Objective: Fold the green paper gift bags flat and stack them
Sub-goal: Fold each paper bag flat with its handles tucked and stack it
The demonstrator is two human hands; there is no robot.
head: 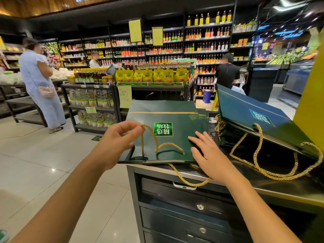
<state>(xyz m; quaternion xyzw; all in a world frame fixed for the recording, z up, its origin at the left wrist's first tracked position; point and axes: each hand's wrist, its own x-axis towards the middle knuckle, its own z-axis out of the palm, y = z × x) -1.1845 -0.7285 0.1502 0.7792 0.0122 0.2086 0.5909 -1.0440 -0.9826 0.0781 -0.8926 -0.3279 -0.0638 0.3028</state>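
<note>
The green bag (168, 118) lies flat on the bench's (280, 192) left end. The right hand (208, 155) presses open-palmed on its 4 o'clock corner, likely to hold the creases down, while the left hand (119, 139) pinches the gold cord handle (152, 135) at 9 o'clock. Other bags (245, 116) pile at 3 o'clock.

- The flat green gift bag (168, 118) covers the left part of the desk (289, 195); its near left corner juts slightly past the desk's corner.
- Left of the desk the tiled floor (43, 155) lies open, giving the left hand (119, 139) room on that side.
- The gold rope handle (142, 146), pinched by the left hand, arches above the bag's near half, between both hands.
- The right hand (208, 155) lies flat on the bag. Just right of it a tilted stack of green bags (249, 116) rises and blocks that side.
- The stack's rope loops (277, 176) sprawl over the near desk surface.
- A yellow panel (312, 111) walls the far right.
- A display rack (157, 87) stands beyond the bag's far edge.
</note>
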